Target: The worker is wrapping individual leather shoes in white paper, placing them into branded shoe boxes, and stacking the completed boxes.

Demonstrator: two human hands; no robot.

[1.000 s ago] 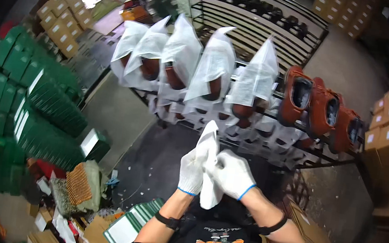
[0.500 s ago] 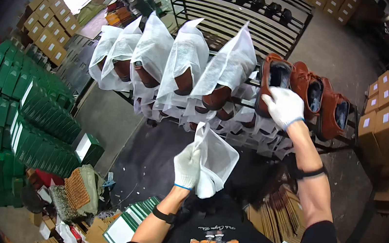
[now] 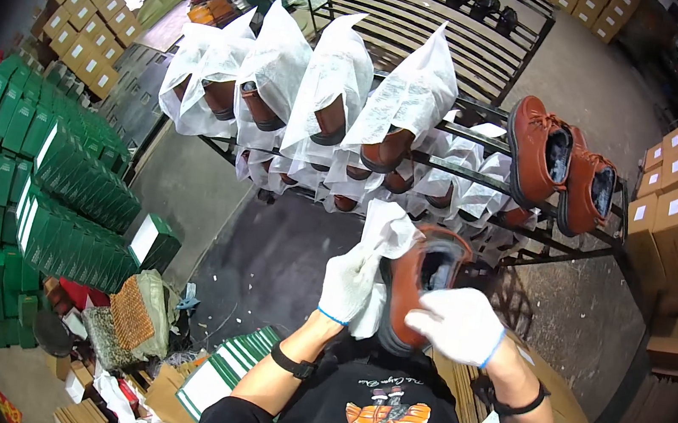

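In front of my chest I hold a brown leather shoe (image 3: 407, 285), its dark lined opening facing up. My right hand (image 3: 461, 326), in a white knit glove, grips the shoe near its heel end. My left hand (image 3: 349, 286), gloved too, is closed on a thin white cloth bag (image 3: 388, 228) that bunches beside the shoe's toe end. Two more bare brown shoes (image 3: 539, 152) stand at the right end of the black metal rack (image 3: 468, 174). Along its left part, several shoes sit toe-up inside white bags (image 3: 410, 92).
Stacks of green shoe boxes (image 3: 70, 240) fill the left side. Brown cartons (image 3: 677, 213) are piled at the right, more (image 3: 89, 25) at the back left. Behind stands another black rack (image 3: 423, 30) with dark shoes. Flat cardboard (image 3: 461, 390) lies near my right elbow.
My right hand has lifted one brown shoe off the rack and brought it down to the white bag. My left hand has shifted slightly right with the bag.
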